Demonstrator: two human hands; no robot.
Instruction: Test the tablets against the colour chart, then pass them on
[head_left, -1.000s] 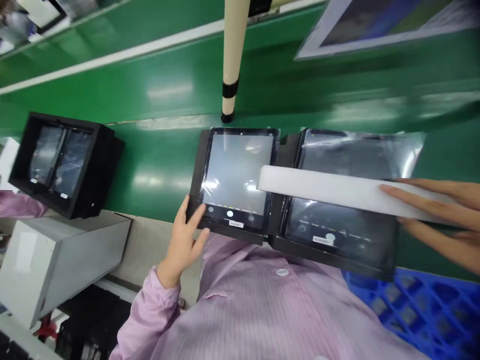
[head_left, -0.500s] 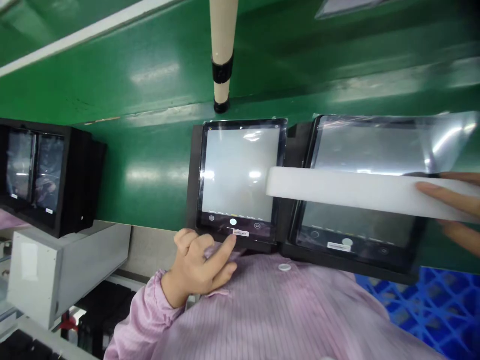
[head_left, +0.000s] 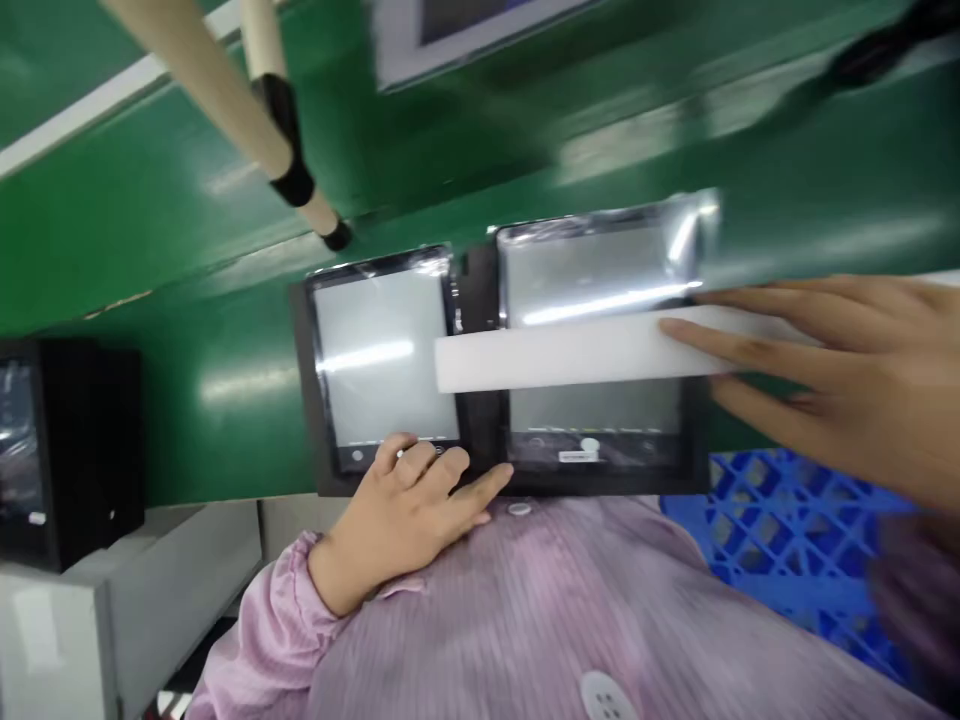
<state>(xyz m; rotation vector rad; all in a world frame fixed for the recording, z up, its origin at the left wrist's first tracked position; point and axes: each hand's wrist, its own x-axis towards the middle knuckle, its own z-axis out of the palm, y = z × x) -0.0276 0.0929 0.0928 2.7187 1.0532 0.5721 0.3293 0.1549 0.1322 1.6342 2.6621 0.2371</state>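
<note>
In the head view my right hand (head_left: pixel 847 370) grips a long white strip (head_left: pixel 555 352), perhaps foam, between thumb and fingers. The strip lies over the right tablet (head_left: pixel 600 262), and its left end reaches onto the left tablet (head_left: pixel 382 355). Both tablets have lit pale grey screens, shiny clear film and camera-like icons at the bottom. They lie side by side in a black tray (head_left: pixel 480 290). My left hand (head_left: pixel 424 505) rests at the tray's near edge, over the left tablet's lower right corner. It holds nothing; its index finger stretches right and the others bend loosely.
A green worktop (head_left: pixel 225 400) runs under the tray. Another black tray (head_left: pixel 90 440) stands at the left. Beige posts with black bands (head_left: pixel 300 180) rise behind. A blue plastic crate (head_left: pixel 787 520) is at the lower right, a grey-white box (head_left: pixel 172 590) at the lower left.
The view has shifted, so the tray appears further left and more of my right hand shows. My left hand has moved right along the tray's near edge. The strip is still in my right hand.
</note>
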